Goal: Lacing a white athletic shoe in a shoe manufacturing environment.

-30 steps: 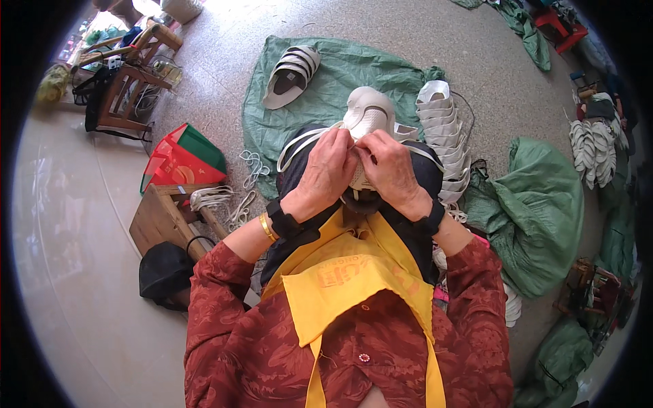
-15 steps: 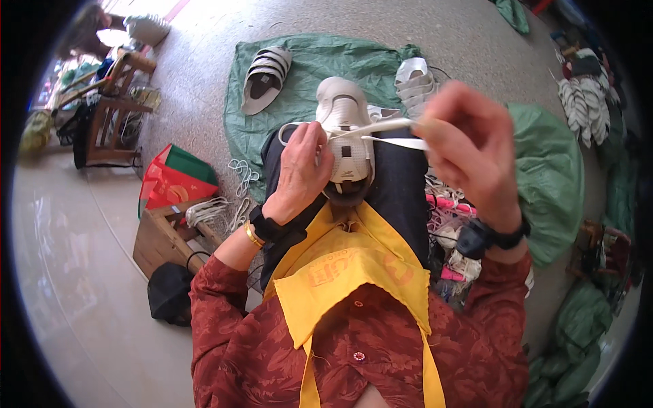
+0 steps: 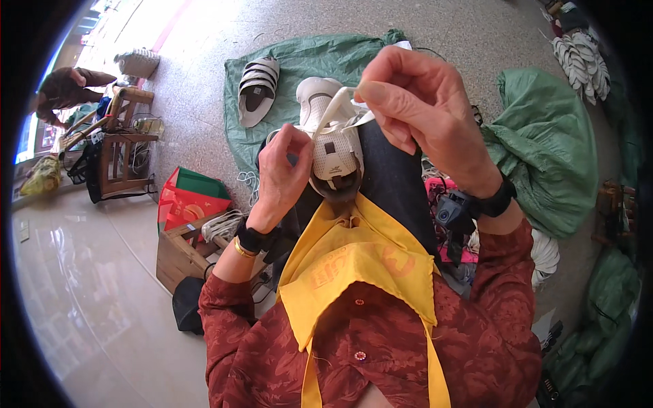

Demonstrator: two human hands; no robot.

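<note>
A white knit shoe rests between my thighs, its dark-lined opening toward me and its toe pointing away. From its upper rises a flat white shoelace. The raised part is pinched between thumb and fingers of my right hand, above the shoe's right side. At the shoe's left edge, the fingers of my left hand are curled closed on the lace, though the fingertips are partly hidden. A small lace loop shows beyond that hand. Beneath the shoe is my yellow apron.
A strappy grey-white shoe lies on a green sheet. Left stand a wooden stool and a red-green bag. Right are a pink basket and a green sack. Another person is by wooden furniture, far left.
My right hand has moved left and away from me with the lace, which now rises more steeply. My left hand has shifted slightly left and nearer. The whole view has shifted a little.
</note>
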